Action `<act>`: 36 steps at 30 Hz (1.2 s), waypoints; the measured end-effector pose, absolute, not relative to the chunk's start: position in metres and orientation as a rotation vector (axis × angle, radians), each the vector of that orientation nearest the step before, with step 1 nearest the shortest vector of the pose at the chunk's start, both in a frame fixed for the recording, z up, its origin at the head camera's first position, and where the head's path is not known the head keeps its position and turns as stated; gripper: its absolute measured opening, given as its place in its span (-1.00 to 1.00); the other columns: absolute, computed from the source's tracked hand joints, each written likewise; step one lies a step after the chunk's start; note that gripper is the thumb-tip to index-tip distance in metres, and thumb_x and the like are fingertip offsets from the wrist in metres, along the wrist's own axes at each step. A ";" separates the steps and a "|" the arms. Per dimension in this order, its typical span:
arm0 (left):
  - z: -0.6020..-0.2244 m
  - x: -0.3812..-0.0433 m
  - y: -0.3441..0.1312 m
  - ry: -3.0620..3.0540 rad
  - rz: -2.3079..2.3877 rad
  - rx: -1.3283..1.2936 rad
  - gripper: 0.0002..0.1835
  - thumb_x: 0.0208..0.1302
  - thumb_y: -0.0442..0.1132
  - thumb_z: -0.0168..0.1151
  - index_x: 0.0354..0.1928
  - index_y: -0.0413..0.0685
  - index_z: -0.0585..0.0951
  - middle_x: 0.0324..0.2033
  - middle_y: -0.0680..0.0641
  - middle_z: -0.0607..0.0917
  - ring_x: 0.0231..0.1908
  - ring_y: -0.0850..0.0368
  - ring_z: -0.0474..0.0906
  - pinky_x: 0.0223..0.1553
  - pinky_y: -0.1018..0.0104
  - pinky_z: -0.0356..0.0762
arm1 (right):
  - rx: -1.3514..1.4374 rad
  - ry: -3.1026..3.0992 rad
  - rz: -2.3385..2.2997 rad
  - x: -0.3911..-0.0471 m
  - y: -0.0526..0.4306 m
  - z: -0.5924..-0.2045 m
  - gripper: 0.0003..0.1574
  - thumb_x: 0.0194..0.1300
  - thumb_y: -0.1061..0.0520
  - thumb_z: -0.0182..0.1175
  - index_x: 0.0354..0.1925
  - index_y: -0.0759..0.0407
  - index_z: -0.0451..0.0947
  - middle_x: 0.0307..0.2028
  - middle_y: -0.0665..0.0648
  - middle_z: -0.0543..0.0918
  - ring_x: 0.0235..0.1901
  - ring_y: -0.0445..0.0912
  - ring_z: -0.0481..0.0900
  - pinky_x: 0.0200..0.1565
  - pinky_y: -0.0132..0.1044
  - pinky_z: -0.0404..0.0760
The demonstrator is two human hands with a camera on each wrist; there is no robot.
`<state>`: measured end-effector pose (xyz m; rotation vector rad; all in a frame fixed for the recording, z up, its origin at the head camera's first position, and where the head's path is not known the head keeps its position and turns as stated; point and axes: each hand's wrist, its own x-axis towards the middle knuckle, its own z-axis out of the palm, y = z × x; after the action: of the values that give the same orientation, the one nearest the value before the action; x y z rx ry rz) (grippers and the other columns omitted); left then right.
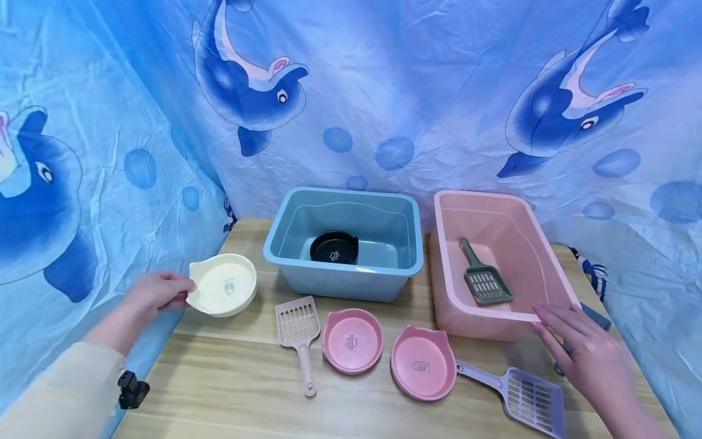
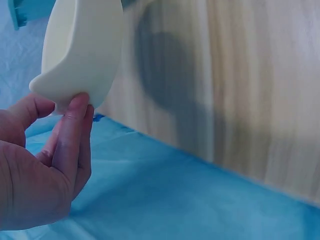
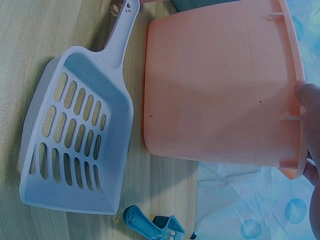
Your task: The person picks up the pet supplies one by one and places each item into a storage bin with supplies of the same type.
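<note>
My left hand (image 1: 159, 291) pinches the eared edge of a cream cat-shaped bowl (image 1: 225, 285) at the table's left side. In the left wrist view the bowl (image 2: 85, 55) is raised off the wood, its shadow falling beside it. My right hand (image 1: 589, 347) grips the near right corner rim of a pink litter box (image 1: 477, 326), thumb outside the wall in the right wrist view. Inside that box lies a dark green litter scoop (image 1: 477, 262). A light blue litter box (image 1: 340, 283) left of it holds a black bowl (image 1: 331, 250).
In front of the boxes lie a pale pink scoop (image 1: 298, 329), two pink cat-eared bowls, one with a paw print (image 1: 352, 363) and one with a fish bone (image 1: 422, 387), and a lavender scoop (image 1: 529, 396). A teal scoop (image 3: 150, 225) is partly hidden at right. Dolphin-printed curtains (image 1: 351, 91) enclose the table.
</note>
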<state>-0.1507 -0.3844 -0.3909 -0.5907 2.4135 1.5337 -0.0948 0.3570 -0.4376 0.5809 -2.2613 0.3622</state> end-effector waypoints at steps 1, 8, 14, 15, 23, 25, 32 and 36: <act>-0.386 -0.151 -0.385 2.448 1.488 -0.584 -0.77 0.43 -0.39 0.24 -0.07 -0.53 0.59 -0.50 0.03 0.74 -0.49 0.26 0.73 -0.32 0.28 0.81 | 0.583 -2.268 0.363 -0.094 0.357 -0.437 -0.16 0.61 -0.45 -0.03 0.03 0.19 0.83 -0.10 0.29 0.84 0.18 -0.11 0.72 0.55 -0.36 0.21; -0.341 -0.160 -0.382 2.691 1.101 -0.474 -0.56 0.45 -0.27 0.29 0.10 -0.60 0.52 -0.37 -0.13 0.75 -0.41 0.21 0.72 -0.29 0.21 0.82 | 0.566 -2.306 0.372 -0.091 0.360 -0.434 -0.17 0.62 -0.45 -0.03 0.10 0.19 0.80 -0.07 0.32 0.83 0.38 -0.63 0.24 0.56 -0.37 0.17; -0.297 -0.171 -0.365 2.857 0.872 -0.296 -0.61 0.44 -0.28 0.31 0.04 -0.58 0.56 -0.28 -0.32 0.72 -0.40 0.06 0.72 -0.30 0.07 0.82 | 0.549 -2.273 0.357 -0.090 0.361 -0.437 -0.14 0.60 -0.47 -0.03 0.06 0.18 0.82 -0.10 0.30 0.84 0.34 -0.45 0.46 0.55 -0.38 0.20; -0.290 -0.173 -0.360 2.883 0.834 -0.266 -0.62 0.44 -0.28 0.32 0.02 -0.57 0.58 -0.27 -0.34 0.71 -0.40 0.03 0.71 -0.32 0.07 0.81 | 0.551 -2.263 0.361 -0.091 0.361 -0.438 -0.14 0.60 -0.47 -0.02 0.06 0.18 0.82 -0.10 0.30 0.83 0.35 -0.46 0.45 0.55 -0.39 0.20; -0.243 -0.193 -0.316 3.126 0.509 0.011 -0.77 0.27 -0.24 0.42 -0.21 -0.31 0.74 -0.50 -0.12 0.74 -0.46 -0.06 0.64 -0.28 -0.02 0.53 | 0.523 -2.304 0.320 -0.088 0.361 -0.436 -0.10 0.60 -0.50 -0.08 0.06 0.17 0.82 -0.09 0.28 0.84 -0.01 0.17 0.79 0.55 -0.40 0.18; -0.235 -0.199 -0.305 3.162 0.469 0.073 -0.81 0.25 -0.24 0.42 -0.24 -0.27 0.75 -0.50 -0.09 0.74 -0.45 -0.08 0.63 -0.15 -0.13 0.47 | 0.521 -2.322 0.319 -0.088 0.361 -0.435 -0.11 0.61 -0.50 -0.08 0.08 0.17 0.81 -0.07 0.28 0.84 0.02 0.16 0.79 0.55 -0.38 0.17; -0.219 -0.216 -0.265 3.215 0.365 0.284 -0.92 0.22 -0.29 0.43 -0.30 -0.16 0.78 -0.41 -0.12 0.75 -0.24 -0.19 0.56 -0.19 -0.11 0.47 | 0.527 -2.328 0.320 -0.090 0.357 -0.434 -0.10 0.62 -0.49 -0.10 0.09 0.17 0.81 -0.06 0.29 0.83 -0.04 0.25 0.78 0.56 -0.40 0.14; -0.216 -0.224 -0.239 3.237 0.284 0.401 -0.96 0.22 -0.29 0.43 -0.36 -0.11 0.77 -0.41 -0.11 0.74 -0.27 -0.15 0.57 -0.29 -0.02 0.54 | 0.532 -2.326 0.336 -0.092 0.352 -0.433 -0.06 0.62 -0.51 -0.13 0.06 0.20 0.82 -0.07 0.29 0.84 -0.10 0.33 0.77 0.56 -0.44 0.08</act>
<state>-0.2244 -0.2391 -0.2161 0.4015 3.2368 0.2836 -0.0918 0.3524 -0.4334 0.5325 -2.3260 0.3359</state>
